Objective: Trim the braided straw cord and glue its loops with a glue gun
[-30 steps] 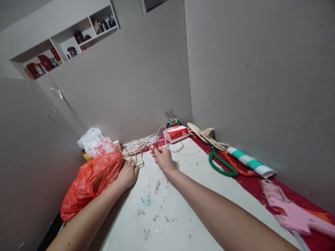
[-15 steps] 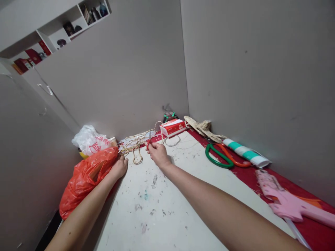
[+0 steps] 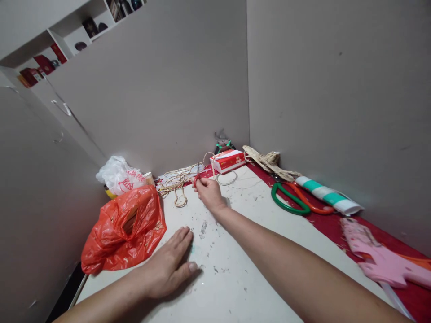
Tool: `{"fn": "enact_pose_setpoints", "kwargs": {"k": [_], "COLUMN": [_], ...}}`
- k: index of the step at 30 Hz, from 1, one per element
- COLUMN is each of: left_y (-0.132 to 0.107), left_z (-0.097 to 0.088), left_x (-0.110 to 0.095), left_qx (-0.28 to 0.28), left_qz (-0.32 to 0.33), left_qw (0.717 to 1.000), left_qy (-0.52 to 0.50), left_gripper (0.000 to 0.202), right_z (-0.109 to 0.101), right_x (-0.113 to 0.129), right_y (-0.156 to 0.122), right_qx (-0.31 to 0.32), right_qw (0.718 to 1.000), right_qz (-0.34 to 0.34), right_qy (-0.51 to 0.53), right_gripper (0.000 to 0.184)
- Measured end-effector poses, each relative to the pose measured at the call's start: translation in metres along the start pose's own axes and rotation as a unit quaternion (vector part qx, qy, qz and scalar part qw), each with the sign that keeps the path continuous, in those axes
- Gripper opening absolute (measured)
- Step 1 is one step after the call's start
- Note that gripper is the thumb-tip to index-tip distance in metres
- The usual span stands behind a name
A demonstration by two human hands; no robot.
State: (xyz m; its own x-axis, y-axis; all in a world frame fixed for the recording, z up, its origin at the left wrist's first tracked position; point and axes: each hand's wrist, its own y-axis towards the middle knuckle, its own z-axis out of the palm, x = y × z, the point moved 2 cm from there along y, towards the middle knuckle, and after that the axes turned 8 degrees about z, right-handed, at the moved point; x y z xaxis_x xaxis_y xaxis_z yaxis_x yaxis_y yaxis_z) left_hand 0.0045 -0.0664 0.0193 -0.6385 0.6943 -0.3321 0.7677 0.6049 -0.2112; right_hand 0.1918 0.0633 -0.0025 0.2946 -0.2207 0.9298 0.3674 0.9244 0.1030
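Note:
My left hand lies palm down over the white board, fingers stretched and thumb apart, holding nothing. Beside it on the left rests a red plastic bag with something brown showing through its opening. Farther out, my right hand is closed on the handles of small red scissors, their blades pointing up and away. Just left of the scissors lies a tangle of straw-coloured cord, one loop reaching onto the board. A pale ring of cord sits right of the scissors.
A red-and-white box and green-handled pliers stand at the back wall. Along the right lie large scissors with green and orange handles, a striped roll and a pink glue gun. A white bag sits back left.
My left hand has come back from beside the red bag, nearer to me and rightward, onto the board. My right hand still holds the scissors. The view has shifted slightly.

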Motion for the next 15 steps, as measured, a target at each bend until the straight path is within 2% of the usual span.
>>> {"fn": "enact_pose_setpoints", "kwargs": {"k": [3,7,11,15], "left_y": [0.019,0.084,0.152,0.192], "left_z": [0.003,0.005,0.001,-0.003], "left_x": [-0.010,-0.007,-0.009,-0.016], "left_qx": [-0.017,-0.069,-0.112,-0.111], "left_qz": [0.014,0.024,0.042,0.106], "left_qw": [1.000,0.996,0.990,0.985], "left_qy": [0.001,0.056,0.080,0.081], "left_gripper": [0.069,0.076,0.068,0.055], "right_z": [-0.011,-0.028,-0.040,-0.044], "right_x": [0.013,0.031,0.040,0.037], "right_y": [0.009,0.019,0.025,0.030], "right_qx": [-0.063,-0.149,-0.193,-0.214], "right_qw": [0.997,0.983,0.972,0.968], "right_qz": [-0.019,-0.038,-0.047,-0.034], "right_qy": [0.041,0.099,0.123,0.125], "right_gripper": [0.037,0.037,0.037,0.038]}}
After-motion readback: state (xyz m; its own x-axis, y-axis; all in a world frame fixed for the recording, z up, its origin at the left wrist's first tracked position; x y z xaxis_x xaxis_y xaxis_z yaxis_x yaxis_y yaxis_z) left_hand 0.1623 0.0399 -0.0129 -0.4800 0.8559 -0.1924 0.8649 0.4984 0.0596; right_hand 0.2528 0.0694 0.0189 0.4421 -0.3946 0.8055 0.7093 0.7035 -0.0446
